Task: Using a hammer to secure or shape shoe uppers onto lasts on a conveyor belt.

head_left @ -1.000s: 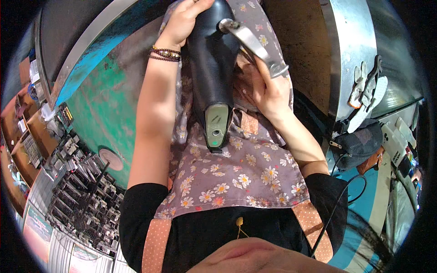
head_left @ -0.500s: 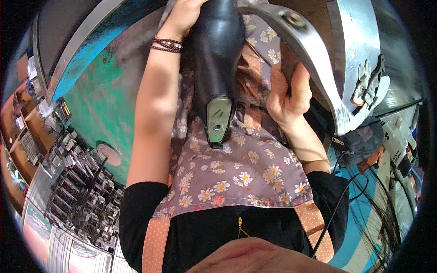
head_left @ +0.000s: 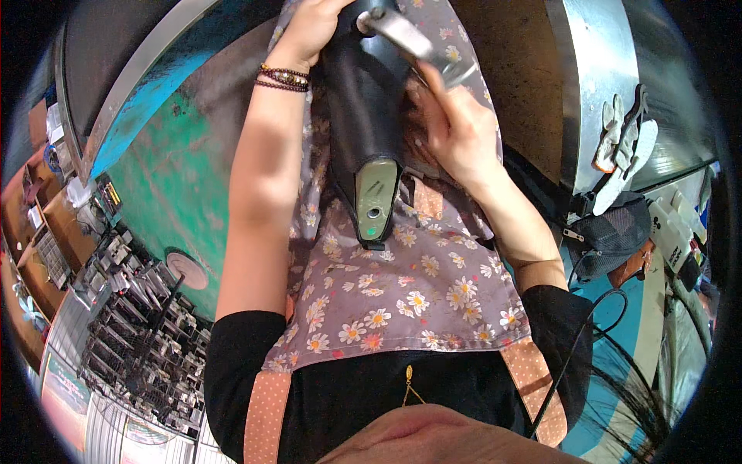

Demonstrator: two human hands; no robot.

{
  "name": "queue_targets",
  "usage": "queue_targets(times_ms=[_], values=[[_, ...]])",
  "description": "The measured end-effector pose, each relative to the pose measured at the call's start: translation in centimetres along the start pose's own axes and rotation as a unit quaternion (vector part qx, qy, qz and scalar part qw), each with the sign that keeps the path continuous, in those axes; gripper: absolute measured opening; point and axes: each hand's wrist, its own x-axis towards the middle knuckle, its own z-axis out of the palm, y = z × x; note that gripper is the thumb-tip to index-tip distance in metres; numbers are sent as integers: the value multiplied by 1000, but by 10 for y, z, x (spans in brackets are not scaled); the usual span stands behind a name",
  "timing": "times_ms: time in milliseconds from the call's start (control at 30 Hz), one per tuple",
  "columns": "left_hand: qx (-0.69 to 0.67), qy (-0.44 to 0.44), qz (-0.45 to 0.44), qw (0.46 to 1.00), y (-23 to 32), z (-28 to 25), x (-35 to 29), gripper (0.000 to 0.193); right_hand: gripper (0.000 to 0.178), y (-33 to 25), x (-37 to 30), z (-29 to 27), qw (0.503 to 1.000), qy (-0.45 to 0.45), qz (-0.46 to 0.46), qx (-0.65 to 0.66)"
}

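Across my lap, over the floral apron (head_left: 386,294), lies a black leather boot upper (head_left: 359,108) stretched on a shoe last. The last's olive-green top (head_left: 377,197), with a round hole, shows at the near end. My left hand (head_left: 313,35) is closed on the far left side of the boot; its fingertips are partly cut off by the top edge. In my right hand (head_left: 460,127), fingers wrapped round its handle, is a metal shoemaker's hammer (head_left: 410,39). The hammer is blurred; its round head is at the boot's far end.
A curved metal rim (head_left: 595,85) stands on the right, with work gloves (head_left: 622,135) on it. Below them sits a dark bag (head_left: 614,236). To the left are a worn green surface (head_left: 170,162) and a rack of many small metal parts (head_left: 143,332).
The hammer has come down from a raised place on the right to the boot. My right hand moved up and left with it. The left hand and boot have stayed nearly still.
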Motion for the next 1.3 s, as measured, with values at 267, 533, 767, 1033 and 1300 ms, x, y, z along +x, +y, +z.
queue_targets(times_ms=[267, 533, 767, 1033, 1300], values=[[-99, 48, -103, 989, 4, 11, 5, 31, 61, -5, 7, -7, 999, -1, -29, -24], [-330, -55, -77, 939, -2, 7, -1, 34, 60, -14, 17, -16, 995, 50, -83, 29], [-329, -122, -65, 934, 7, -5, 2, 36, 56, -22, 23, -19, 999, -15, -47, 7], [-172, -9, -175, 969, 1, -15, 5, 29, 46, -28, 29, -23, 997, -77, -7, -22], [-345, -167, -55, 922, 9, 9, 5, 27, 40, 1, 8, -11, 999, 3, 10, 50]])
